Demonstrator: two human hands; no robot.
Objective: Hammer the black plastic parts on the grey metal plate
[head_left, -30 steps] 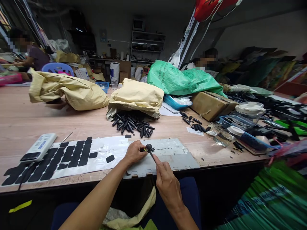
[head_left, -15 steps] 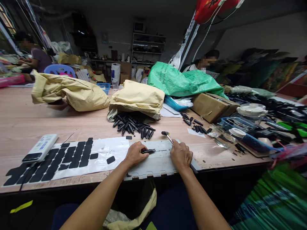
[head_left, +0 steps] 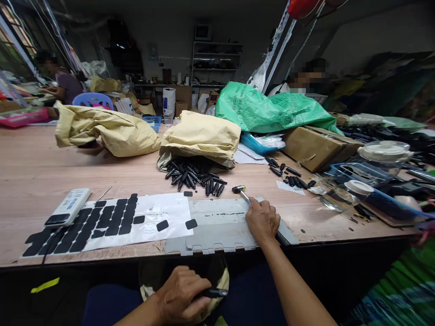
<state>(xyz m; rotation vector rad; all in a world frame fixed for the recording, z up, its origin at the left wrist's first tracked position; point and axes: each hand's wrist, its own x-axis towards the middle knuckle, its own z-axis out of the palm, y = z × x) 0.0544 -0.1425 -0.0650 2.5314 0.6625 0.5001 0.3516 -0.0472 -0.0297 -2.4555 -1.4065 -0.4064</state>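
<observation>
Along the front of that big pale wood-grain table [head_left: 136, 174], your setup's pretty easy to read. The biggest thing on it near you is the crumpled cream sack [head_left: 200, 136], with a heap of glossy black tubular parts [head_left: 190, 175] at its mouth. Below the table edge there's an open cream bag [head_left: 224, 278], only partly visible. The flat grey rectangular board [head_left: 220, 222] sits right at the edge.

Your right hand [head_left: 263, 221] has its fingers wrapped round the dark handle of a small hammer with a shiny metal shaft [head_left: 245, 196]. Its head pokes past the board; can't tell if it touches the table.

Smallest of all: your left hand [head_left: 183, 292] is curled around a slim black tubular part [head_left: 216, 293], one end sticking out, below the table edge in front of the bag. Inside or above the bag's mouth? Can't tell.

My read: you're at a handling step, not a striking one. Next move calls for left-hand care, I'd say: free end clear of the table edge, hammer steady.
</observation>
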